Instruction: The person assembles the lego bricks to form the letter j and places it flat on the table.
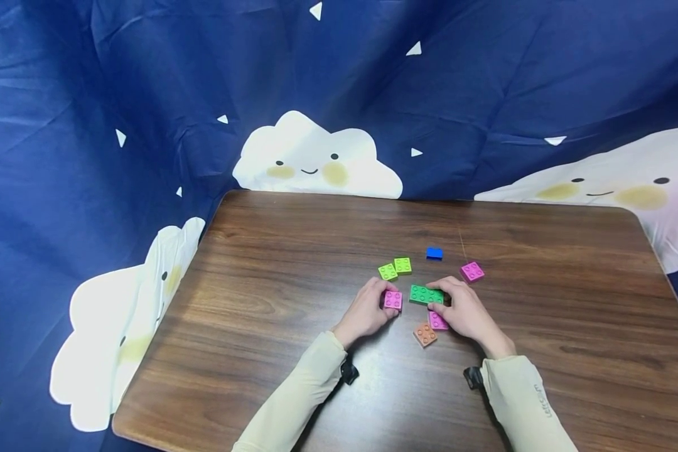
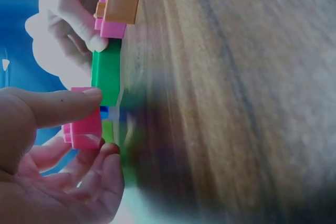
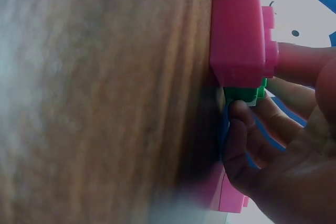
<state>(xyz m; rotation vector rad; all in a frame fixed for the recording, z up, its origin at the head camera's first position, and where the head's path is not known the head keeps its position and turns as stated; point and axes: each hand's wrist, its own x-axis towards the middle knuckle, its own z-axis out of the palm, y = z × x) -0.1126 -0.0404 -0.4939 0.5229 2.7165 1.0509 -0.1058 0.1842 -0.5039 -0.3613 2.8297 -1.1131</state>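
Observation:
My left hand (image 1: 367, 309) pinches a square pink building brick (image 1: 393, 300) between thumb and fingers. In the left wrist view, the thumb lies along one side of that pink brick (image 2: 86, 129), whose studs face away from the table. Just to the right, my right hand (image 1: 466, 307) grips the right end of a longer green brick (image 1: 420, 294), which rests on the table. A second pink brick (image 1: 437, 321) sits right under the right thumb, partly covered by it. In the right wrist view, that pink brick (image 3: 236, 40) hides most of the green brick (image 3: 241, 94).
An orange-brown brick (image 1: 425, 335) lies nearest me on the wooden table (image 1: 271, 263). Two lime green bricks (image 1: 403, 266) are beyond the left hand. Farther back are a small blue brick (image 1: 434, 253) and another pink brick (image 1: 472, 272). A blue curtain (image 1: 457, 94) hangs behind.

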